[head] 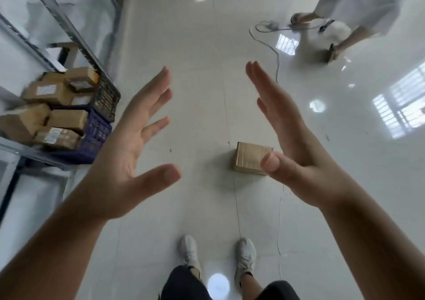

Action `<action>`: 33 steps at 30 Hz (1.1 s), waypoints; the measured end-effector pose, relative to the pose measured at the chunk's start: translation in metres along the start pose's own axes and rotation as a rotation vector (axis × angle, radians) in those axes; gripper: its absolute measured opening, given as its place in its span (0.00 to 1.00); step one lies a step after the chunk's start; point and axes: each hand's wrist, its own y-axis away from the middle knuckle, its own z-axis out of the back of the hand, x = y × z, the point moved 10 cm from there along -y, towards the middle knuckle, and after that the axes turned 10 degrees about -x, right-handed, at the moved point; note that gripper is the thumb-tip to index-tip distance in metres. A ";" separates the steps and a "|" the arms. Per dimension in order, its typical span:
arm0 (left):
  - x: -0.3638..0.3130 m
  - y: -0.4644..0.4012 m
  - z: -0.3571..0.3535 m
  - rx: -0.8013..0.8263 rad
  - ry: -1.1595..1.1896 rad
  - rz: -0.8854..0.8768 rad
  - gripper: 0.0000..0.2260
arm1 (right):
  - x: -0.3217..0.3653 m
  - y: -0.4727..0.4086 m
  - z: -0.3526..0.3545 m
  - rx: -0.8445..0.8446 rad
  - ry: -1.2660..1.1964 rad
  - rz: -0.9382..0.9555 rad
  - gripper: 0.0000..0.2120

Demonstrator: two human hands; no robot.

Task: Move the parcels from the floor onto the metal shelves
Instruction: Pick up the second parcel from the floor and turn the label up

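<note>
A small brown cardboard parcel lies on the glossy white floor just ahead of my feet. My right hand hovers above it with fingers stretched out, its thumb covering the parcel's right edge in the view. My left hand is raised to the left of the parcel, palm inward, fingers spread, holding nothing. The metal shelves stand at the left. They carry several brown parcels beside and inside a dark blue crate.
Another person in white crouches at the far right by a small box. A cable trails across the floor there. A black crate sits on the shelf behind the blue one. My shoes are at the bottom.
</note>
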 end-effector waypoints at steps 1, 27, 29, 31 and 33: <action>0.005 0.000 -0.008 0.028 -0.001 0.001 0.52 | -0.005 0.006 0.003 -0.018 -0.001 -0.019 0.46; 0.113 -0.121 -0.232 0.184 -0.018 0.164 0.51 | -0.219 0.025 0.192 -0.124 0.017 -0.230 0.47; 0.134 -0.136 -0.266 0.170 -0.012 0.191 0.49 | -0.257 0.026 0.216 -0.104 0.000 -0.261 0.47; 0.153 -0.151 -0.294 0.165 -0.012 0.209 0.49 | -0.294 0.029 0.234 -0.092 -0.023 -0.298 0.48; 0.173 -0.164 -0.315 0.161 -0.016 0.214 0.49 | -0.327 0.032 0.244 -0.091 -0.039 -0.329 0.48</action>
